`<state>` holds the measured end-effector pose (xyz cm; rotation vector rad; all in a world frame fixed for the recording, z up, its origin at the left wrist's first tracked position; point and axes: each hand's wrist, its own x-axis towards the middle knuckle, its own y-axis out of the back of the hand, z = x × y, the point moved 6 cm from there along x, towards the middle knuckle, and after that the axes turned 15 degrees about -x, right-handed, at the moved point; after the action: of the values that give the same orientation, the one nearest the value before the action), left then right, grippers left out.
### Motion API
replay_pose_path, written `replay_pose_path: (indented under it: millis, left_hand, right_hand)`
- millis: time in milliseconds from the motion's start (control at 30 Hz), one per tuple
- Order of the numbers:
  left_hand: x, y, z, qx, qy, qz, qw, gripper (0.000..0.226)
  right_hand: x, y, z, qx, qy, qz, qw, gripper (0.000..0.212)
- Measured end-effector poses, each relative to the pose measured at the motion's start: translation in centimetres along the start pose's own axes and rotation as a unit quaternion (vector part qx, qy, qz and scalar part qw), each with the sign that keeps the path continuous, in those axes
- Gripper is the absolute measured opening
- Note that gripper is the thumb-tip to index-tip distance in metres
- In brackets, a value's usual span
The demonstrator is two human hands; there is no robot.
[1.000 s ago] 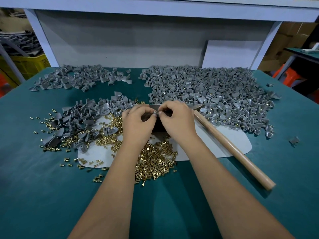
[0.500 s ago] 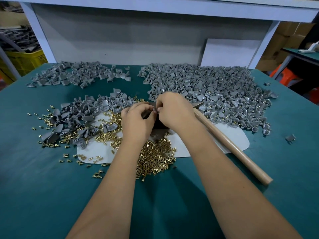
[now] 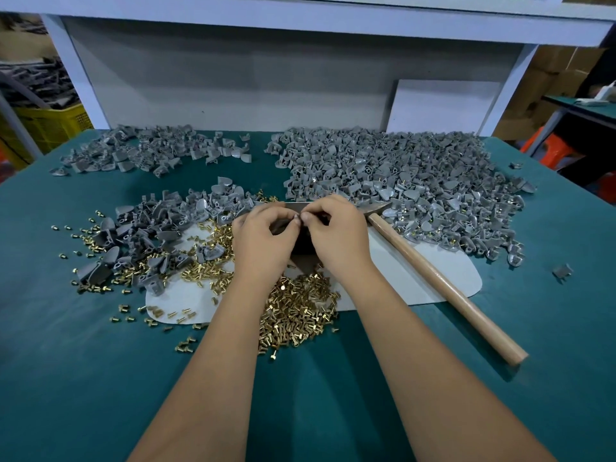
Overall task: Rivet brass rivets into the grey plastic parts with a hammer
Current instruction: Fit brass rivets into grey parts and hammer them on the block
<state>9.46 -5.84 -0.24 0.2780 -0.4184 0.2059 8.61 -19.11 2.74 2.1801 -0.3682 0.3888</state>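
My left hand and my right hand meet fingertip to fingertip over a dark metal block at the middle of the table. Their curled fingers pinch a small grey plastic part, mostly hidden between them; whether a rivet is in it cannot be seen. A heap of brass rivets lies just below my wrists. The hammer lies to the right, its wooden handle pointing to the near right and its head beside my right hand.
Loose grey parts mixed with rivets lie to the left on a white mat. A large pile of grey parts fills the back right, a smaller pile the back left. One stray part sits far right.
Both hands stay together over the block, with only small shifts of the fingers. The hammer has not moved.
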Motion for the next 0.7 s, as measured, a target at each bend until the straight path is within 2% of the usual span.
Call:
replay_pose_path:
  millis: [200, 433, 600, 700]
  left_hand:
    - [-0.01, 0.12, 0.37, 0.009, 0.006, 0.003, 1.000, 0.006]
    - [-0.07, 0.13, 0.23, 0.043, 0.030, -0.005, 0.999, 0.007]
    - [-0.18, 0.16, 0.11, 0.054, 0.048, -0.005, 0.997, 0.008]
    - [-0.18, 0.21, 0.11, 0.046, 0.045, -0.011, 0.998, 0.009]
  right_hand:
    - [0.43, -0.23, -0.77, -0.095, 0.027, 0.020, 0.995, 0.011]
    - [0.19, -0.05, -0.31, -0.024, -0.020, 0.027, 0.999, 0.015]
    - [0.01, -0.13, -0.34, -0.043, -0.002, 0.034, 0.998, 0.015]
    - [-0.01, -0.04, -0.07, -0.020, 0.002, 0.010, 1.000, 0.011]
